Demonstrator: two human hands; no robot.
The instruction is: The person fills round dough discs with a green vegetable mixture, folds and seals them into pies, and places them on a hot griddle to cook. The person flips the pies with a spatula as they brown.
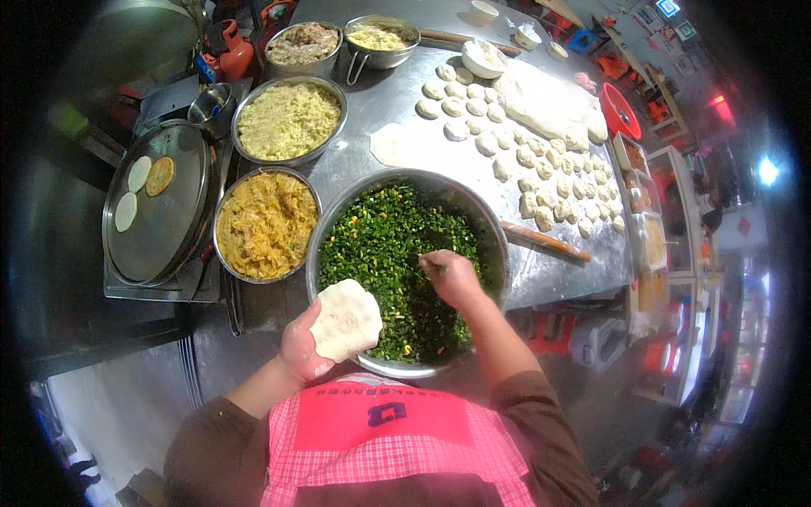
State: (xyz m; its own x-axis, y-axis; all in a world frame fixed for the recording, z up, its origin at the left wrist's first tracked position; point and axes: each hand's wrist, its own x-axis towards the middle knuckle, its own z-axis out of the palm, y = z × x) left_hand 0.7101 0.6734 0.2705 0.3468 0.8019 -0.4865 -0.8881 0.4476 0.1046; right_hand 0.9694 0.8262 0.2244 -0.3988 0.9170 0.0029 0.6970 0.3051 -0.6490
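On my left hand [299, 345] lies a flat round dough wrapper [346, 320], gripped at its left edge by the thumb. It overlaps the near left rim of a large steel bowl [493, 244]. Chopped green chives [386, 244] with small yellow bits fill the bowl, with a hollow at the right. Over that hollow is my right hand [453, 277], its fingers curled together. Whether something is pinched in them cannot be made out. Another flat dough wrapper [388, 144] lies on the steel table [374, 95] just beyond the bowl.
Left of the bowl stand a basin of orange-yellow shredded filling [266, 225] and a basin of pale yellow filling [288, 120]. A round griddle [158, 234] carries several flatbreads. Right are a rolling pin [546, 241], several dough balls [526, 155] and a dough mass [545, 98].
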